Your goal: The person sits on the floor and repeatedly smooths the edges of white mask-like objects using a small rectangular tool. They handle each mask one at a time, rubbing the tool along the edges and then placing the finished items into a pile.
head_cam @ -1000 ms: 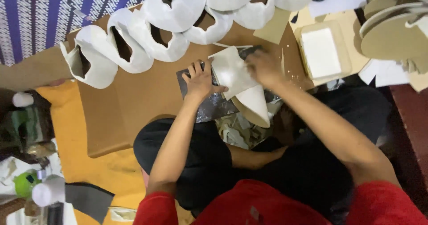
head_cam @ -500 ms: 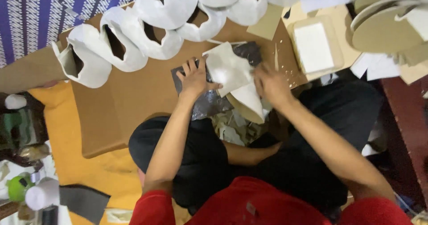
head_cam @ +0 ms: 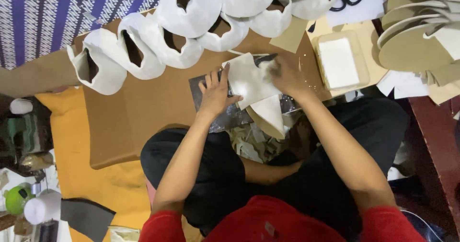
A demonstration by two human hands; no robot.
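Centre of frame: left hand [head_cam: 214,94] lies flat, fingers spread, pressing the left edge of a white sheet piece [head_cam: 249,81] onto a dark grey board [head_cam: 211,120]. Right hand [head_cam: 286,76] is blurred over the sheet's upper right corner; its grip cannot be told. White curved shells [head_cam: 143,50] sit upper left.

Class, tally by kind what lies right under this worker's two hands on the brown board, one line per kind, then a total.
White cut pieces: 2
Dark grey mat: 1
Left hand pressing the upper piece: 1
Right hand on its far edge: 1
Total: 5
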